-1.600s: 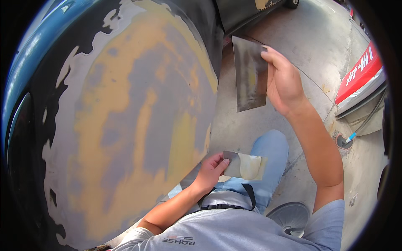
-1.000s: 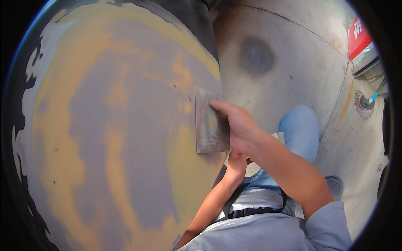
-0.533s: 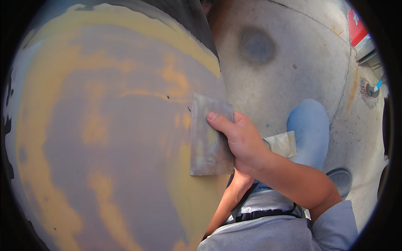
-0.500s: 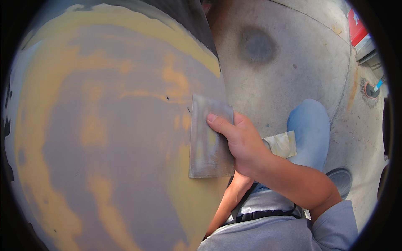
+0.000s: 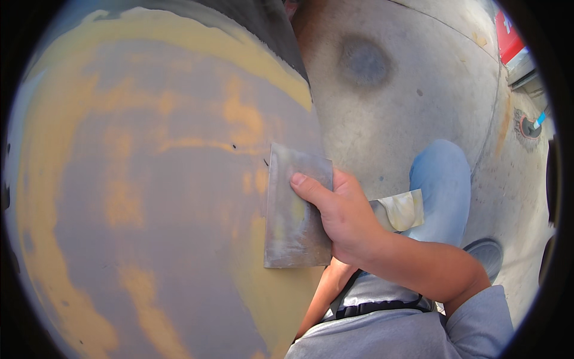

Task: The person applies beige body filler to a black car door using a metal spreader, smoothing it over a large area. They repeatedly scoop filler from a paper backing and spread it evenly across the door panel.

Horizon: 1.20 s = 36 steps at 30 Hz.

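Note:
My right hand is closed on a thin grey rectangular sheet, its thumb flat across the face and its other fingers hidden behind. The sheet's face is scuffed, with pale smears. It overlaps the right edge of a large curved panel with grey and yellow-orange sanded patches; whether it touches the panel cannot be told. My left forearm rises along the panel's edge and passes behind my right wrist, which hides the left hand. Past that wrist, a creased cream-coloured piece sticks out; what holds it is hidden.
A dark, unsanded part of the panel lies at the far end. Concrete floor with a dark round stain spreads to the right. My knee is in blue jeans. A red object stands at the far right.
My right hand and the grey sheet sit slightly lower and a little further left in view. The panel's markings have also shifted slightly down and left. The grip is unchanged.

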Tool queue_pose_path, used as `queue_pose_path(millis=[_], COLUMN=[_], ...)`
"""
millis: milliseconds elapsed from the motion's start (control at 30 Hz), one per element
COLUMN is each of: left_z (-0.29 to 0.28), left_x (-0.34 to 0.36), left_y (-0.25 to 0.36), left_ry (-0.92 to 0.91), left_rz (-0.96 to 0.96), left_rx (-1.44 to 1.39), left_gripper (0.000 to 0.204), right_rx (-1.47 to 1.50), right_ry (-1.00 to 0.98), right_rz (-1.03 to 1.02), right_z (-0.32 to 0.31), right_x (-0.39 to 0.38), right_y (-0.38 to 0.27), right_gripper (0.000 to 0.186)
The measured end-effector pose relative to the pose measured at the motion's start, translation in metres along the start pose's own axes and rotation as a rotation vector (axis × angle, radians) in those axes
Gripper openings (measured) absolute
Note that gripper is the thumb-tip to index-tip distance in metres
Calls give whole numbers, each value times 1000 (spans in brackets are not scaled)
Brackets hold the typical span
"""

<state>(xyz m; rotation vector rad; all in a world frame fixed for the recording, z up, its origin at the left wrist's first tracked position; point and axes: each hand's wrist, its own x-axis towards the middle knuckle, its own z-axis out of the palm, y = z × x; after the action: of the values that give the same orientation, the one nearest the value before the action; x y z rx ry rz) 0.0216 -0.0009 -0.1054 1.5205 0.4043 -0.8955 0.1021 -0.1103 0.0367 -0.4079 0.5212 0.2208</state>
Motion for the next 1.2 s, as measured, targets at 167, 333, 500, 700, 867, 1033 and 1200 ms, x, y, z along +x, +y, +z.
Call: queue_pose_path(millis=[167,333,500,700,867,1033,1200], left_z=[2,0,0,10,7,-3,-4], left_x=[2,-1,0,-9,-6,1,-3], left_y=[-11,-18,-17,-8,-6,-9,-19], left_ry=[-37,-30,-15,-54,-45,-94,-212], left_rz=[35,54,68,131,167,-23,66], left_rx=[-58,-48,-6,-212,-57,-255,-291], left_gripper=[35,30,25,18,31,52,71], right_rx=[-65,-113,-108,-132,-129,-205,-164], right_ry=[-57,-72,-78,-81,-80,-51,-74], right_rz=[-61,-72,-152,-180,-154,-137,-174], right_z=[-5,-7,-5,-2,-1,2,4], right_x=[2,1,1,5,5,10,15], right_y=[-5,-10,-12,-13,-15,-18,-20], right_gripper=[33,31,25,24,22,21,23])
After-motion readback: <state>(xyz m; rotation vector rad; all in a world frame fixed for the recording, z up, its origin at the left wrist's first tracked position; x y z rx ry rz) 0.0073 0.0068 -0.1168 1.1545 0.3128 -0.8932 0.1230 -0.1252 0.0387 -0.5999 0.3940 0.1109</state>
